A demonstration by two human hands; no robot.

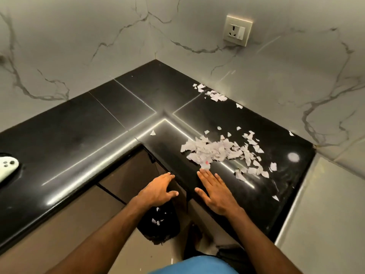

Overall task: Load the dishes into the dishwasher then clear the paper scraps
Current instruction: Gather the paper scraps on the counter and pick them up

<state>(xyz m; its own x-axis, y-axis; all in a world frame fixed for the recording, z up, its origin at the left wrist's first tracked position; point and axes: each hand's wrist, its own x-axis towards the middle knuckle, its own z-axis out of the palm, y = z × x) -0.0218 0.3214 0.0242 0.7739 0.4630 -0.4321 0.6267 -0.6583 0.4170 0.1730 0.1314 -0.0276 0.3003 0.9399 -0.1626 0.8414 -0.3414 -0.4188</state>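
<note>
White paper scraps (217,150) lie in a loose heap on the black countertop (79,135), with a smaller cluster (214,94) by the back wall. My right hand (215,192) lies flat on the counter with straight fingers, its fingertips just short of the heap. My left hand (158,189) is held beside the counter's inner edge, fingers relaxed and slightly cupped, holding nothing. Below it a black bin bag (158,224) on the floor contains a few scraps. No dishes or dishwasher are in view.
A white object (7,165) sits at the counter's far left. A wall socket (238,29) is on the marble wall at the back right. Brown cabinet fronts (130,175) run under the counter. A pale surface (325,214) adjoins the counter's right end.
</note>
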